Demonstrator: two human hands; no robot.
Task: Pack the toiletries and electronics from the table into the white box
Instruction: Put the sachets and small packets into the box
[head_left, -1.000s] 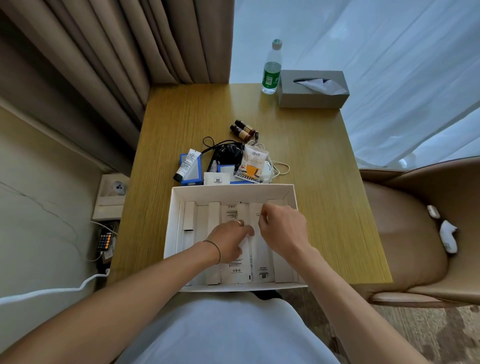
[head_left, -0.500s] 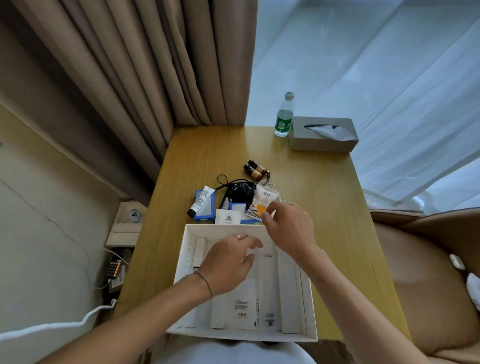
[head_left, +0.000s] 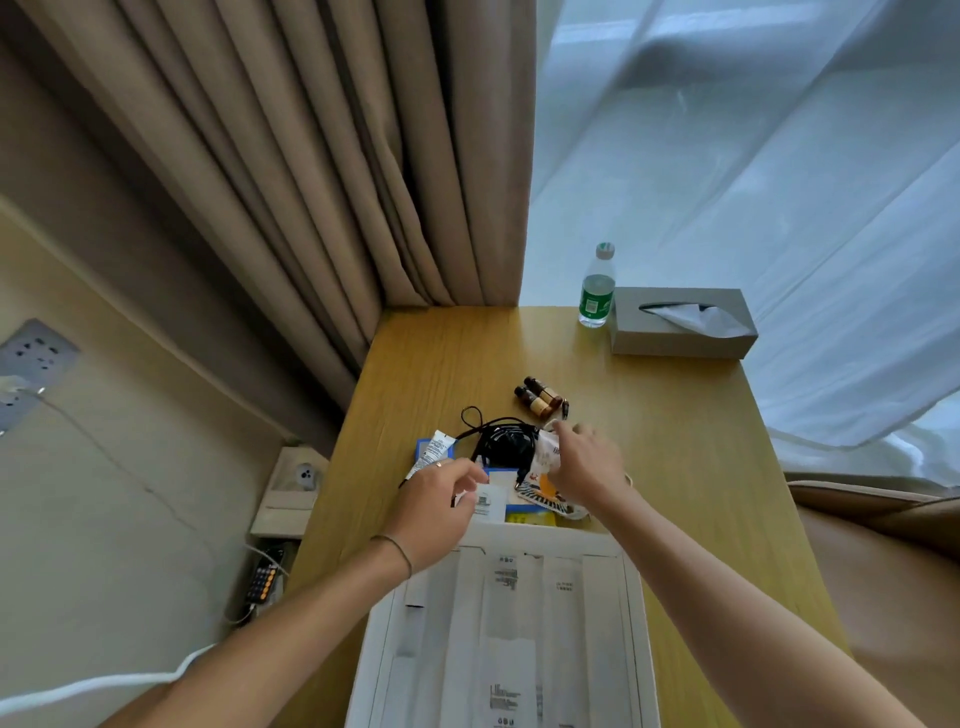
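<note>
- Head view: the white box (head_left: 631, 582) sits at the bench's (head_left: 675, 467) 6 o'clock edge, long white packets inside.
- At the box's 12 o'clock, the left hand (head_left: 436, 512) pinches a small white packet (head_left: 491, 501).
- The right hand (head_left: 584, 465) curls its grip on an orange-printed sachet (head_left: 543, 467) beside the black cable (head_left: 501, 439).
- Two brown vials (head_left: 537, 397) lie at 12 o'clock of it.

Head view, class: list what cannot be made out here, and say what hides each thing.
- white box: its near end is cut off by the bottom edge of the head view.
- small white packet: partly covered by the left hand; its print is too small to read.
- orange-printed pouch: partly hidden by the right hand; the grip cannot be told.
- two brown bottles: labels too small to read.
</note>
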